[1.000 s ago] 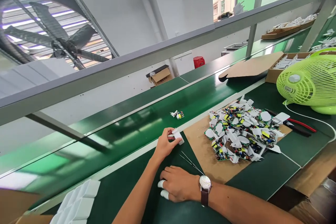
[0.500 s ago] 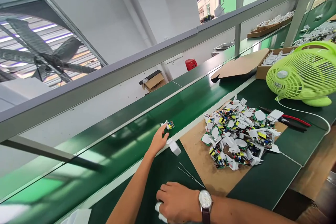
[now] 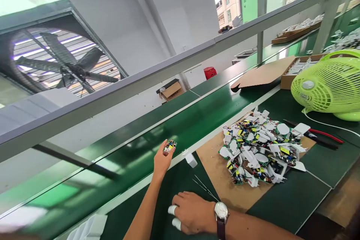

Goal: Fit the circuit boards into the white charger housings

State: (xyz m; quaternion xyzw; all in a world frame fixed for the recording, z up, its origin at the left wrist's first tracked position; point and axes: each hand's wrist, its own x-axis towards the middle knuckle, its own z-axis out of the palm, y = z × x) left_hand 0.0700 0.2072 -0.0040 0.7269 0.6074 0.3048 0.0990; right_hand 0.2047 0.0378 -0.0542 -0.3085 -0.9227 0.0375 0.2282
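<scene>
My left hand (image 3: 163, 160) is over the green belt, its thumb and fingers closed on a small circuit board (image 3: 170, 145) with yellow and dark components and a white part. My right hand (image 3: 191, 212), with a watch on its wrist, rests palm down on the dark green bench. White covers sit on two of its fingers; the fingers are bent and somewhat apart, with nothing visible in them. Between the hands stands a white plastic housing (image 3: 190, 159) at the belt edge. Thin wire-like strips (image 3: 206, 188) lie near my right hand.
Circuit boards with white plastic parts (image 3: 258, 150) are heaped on a cardboard sheet (image 3: 208, 153). Red-and-black-handled pliers (image 3: 323, 137) lie beside the heap, near a green fan (image 3: 323, 86). White housings (image 3: 90, 227) are at lower left. A metal rail (image 3: 180, 58) crosses above the belt (image 3: 197, 120).
My left hand has closed on the circuit board, lifted it off the belt and drawn it slightly left and nearer. My right hand has stayed nearly in place. The view has shifted slightly.
</scene>
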